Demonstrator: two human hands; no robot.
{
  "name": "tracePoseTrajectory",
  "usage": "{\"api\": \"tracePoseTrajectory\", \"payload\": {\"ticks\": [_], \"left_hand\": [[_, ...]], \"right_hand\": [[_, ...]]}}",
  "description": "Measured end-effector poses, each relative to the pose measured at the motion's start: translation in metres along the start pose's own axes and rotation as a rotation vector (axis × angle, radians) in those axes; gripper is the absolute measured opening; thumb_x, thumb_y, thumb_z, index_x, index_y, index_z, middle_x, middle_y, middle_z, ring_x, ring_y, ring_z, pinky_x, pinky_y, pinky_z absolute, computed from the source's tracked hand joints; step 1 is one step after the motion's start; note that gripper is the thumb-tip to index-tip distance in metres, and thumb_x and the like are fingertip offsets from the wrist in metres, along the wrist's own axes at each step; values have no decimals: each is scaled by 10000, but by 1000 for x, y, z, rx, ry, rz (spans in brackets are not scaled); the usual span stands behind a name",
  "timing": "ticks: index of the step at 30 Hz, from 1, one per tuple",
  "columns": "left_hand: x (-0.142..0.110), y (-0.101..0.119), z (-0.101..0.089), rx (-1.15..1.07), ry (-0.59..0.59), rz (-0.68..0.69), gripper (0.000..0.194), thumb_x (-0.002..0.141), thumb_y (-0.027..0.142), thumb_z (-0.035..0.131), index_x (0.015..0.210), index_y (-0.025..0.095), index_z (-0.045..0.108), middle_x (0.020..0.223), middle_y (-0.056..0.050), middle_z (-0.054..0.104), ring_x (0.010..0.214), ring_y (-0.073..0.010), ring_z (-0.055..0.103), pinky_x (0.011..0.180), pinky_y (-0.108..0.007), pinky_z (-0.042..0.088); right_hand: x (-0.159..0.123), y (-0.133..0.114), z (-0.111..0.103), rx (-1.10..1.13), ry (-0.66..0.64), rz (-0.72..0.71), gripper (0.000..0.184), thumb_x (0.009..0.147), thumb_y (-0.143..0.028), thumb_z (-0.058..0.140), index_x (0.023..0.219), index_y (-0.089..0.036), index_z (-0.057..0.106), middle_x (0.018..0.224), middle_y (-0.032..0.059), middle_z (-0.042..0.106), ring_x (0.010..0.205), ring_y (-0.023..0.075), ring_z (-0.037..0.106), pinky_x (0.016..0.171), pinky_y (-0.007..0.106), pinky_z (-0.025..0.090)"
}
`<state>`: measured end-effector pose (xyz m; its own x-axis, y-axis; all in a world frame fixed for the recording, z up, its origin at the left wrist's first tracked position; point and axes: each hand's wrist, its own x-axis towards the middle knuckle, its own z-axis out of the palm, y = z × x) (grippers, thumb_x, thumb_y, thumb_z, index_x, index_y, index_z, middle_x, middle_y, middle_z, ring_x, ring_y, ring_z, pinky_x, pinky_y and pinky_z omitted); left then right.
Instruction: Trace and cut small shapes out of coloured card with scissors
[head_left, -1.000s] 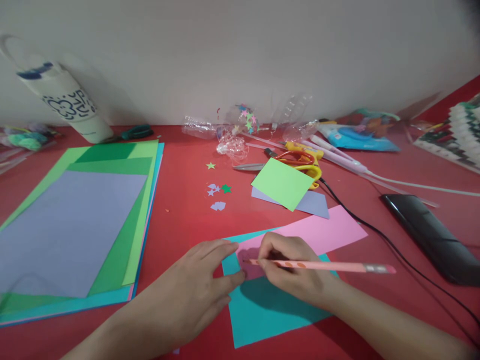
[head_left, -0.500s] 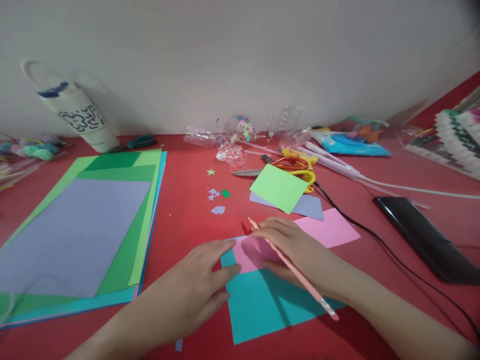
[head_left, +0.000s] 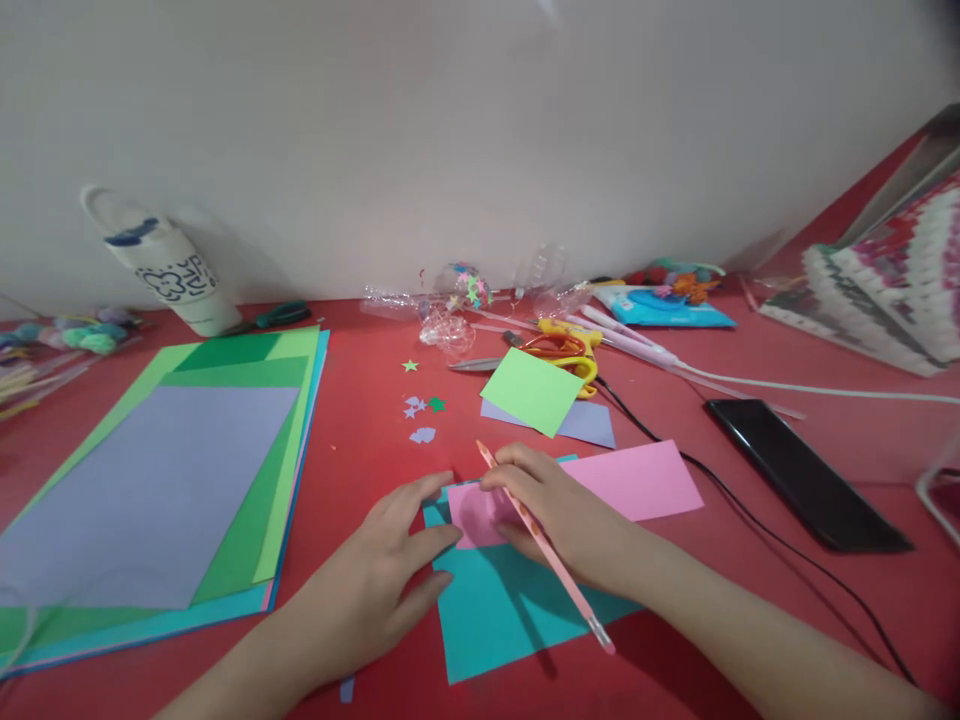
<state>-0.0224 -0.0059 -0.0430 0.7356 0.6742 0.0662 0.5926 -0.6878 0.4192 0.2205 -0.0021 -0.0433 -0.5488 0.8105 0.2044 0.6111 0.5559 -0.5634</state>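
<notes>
A pink pencil [head_left: 559,565] with an eraser end lies across my right hand [head_left: 559,510], gripped with its point facing up and away from me. Beneath that hand is a pink paper strip [head_left: 637,482], lying over a teal sheet [head_left: 517,620] and reaching past it on the right. My left hand [head_left: 390,570] is open, fingers spread, its fingertips at the left edge of the two papers. Part of the strip's middle is hidden by my right hand.
Behind the papers are a light green square [head_left: 534,390], a lilac piece [head_left: 589,422], scissors [head_left: 574,376] and small paper stars [head_left: 437,405]. Coloured sheets [head_left: 150,480] are stacked at left, near a white tumbler [head_left: 187,280]. A black phone [head_left: 802,475] and cable [head_left: 739,520] lie right.
The camera view has shifted, so most things appear a little lower, and those in the middle and right farther left. My right hand still holds the pencil; my left stays beside the papers.
</notes>
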Motion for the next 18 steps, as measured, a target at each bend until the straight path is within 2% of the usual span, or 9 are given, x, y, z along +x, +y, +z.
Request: {"api": "tracePoseTrajectory", "payload": {"ticks": [3,6,10,12,15,18], "left_hand": [[2,2,-1,-163,77,-66,256,891,205,464,1095,254,611,1357,-108,461,1245,-260,464,996,-407,435],[7,5,-2,-403,162,-155,209,858,186,496,1006,249,631,1085,-68,611,1032,-202,601,889,-331,494],[15,8,2,-848,250,-427,69,772,195,576,829,217,543,764,5,632,659,-137,648,618,-244,525],[17,10,4,-1026,229,-539,166,741,227,601,865,220,490,665,35,622,482,-120,604,465,-220,481],[18,14,5,-1109,121,-610,230,744,293,592,926,206,481,572,28,637,360,-128,551,339,-205,409],[17,15,4,-1091,71,-637,158,765,328,568,780,192,489,504,0,638,315,-112,517,302,-176,364]], "right_hand": [[2,-1,5,26,65,-38,238,828,-56,496,1031,-179,515,1021,79,513,903,195,532,789,327,464],[4,-1,9,64,132,-59,193,856,-71,464,998,-187,526,968,62,507,823,168,532,724,290,464],[6,-2,11,99,170,-83,153,876,-86,463,952,-188,549,900,41,515,753,151,518,675,263,439],[7,-5,11,112,183,-88,149,889,-98,458,944,-190,562,888,37,524,755,151,524,680,260,435],[8,-7,14,134,222,-86,141,895,-113,464,941,-193,571,883,35,546,761,152,544,691,263,445],[9,-5,14,102,277,-83,120,907,-147,487,952,-201,584,886,48,598,808,173,576,728,293,466]]}}
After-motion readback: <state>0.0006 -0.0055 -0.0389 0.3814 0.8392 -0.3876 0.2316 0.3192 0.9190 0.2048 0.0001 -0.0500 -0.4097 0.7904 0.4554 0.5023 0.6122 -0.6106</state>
